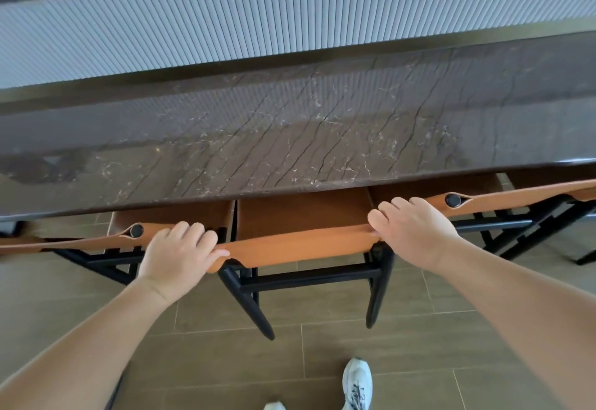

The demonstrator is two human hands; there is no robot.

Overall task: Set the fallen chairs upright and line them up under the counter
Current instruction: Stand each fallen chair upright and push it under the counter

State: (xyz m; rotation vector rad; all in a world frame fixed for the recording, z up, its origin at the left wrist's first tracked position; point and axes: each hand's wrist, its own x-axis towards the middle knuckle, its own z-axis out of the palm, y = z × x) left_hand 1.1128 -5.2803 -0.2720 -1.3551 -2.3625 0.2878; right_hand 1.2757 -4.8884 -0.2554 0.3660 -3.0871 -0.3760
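**Three chairs upright at the marble counter, both hands on the middle one**

A long counter of dark brown marble, veined with thin pale and black lines and glossy enough to mirror the wall behind it, runs across the whole view. Beyond the counter stands a wall of pale, vertically ribbed panelling. Below the counter the floor is laid in large brown wood-look tiles with light grout lines.

Three chairs stand upright in a row with their tan seats tucked under the counter's near edge. The middle chair sits directly below the centre of the counter; its tan leather backrest band stretches between two black posts, and its black legs and crossbar rest on the tiles. The left chair and the right chair stand just beside it, each showing a tan strap fastened by a round black button.

The left hand grips the left end of the middle chair's backrest, fingers curled over the top edge and thumb along the leather. The right hand holds the right end in the same way, fingers folded over the band.

On the tiles, on the near side of the counter, two white sneakers point toward it.
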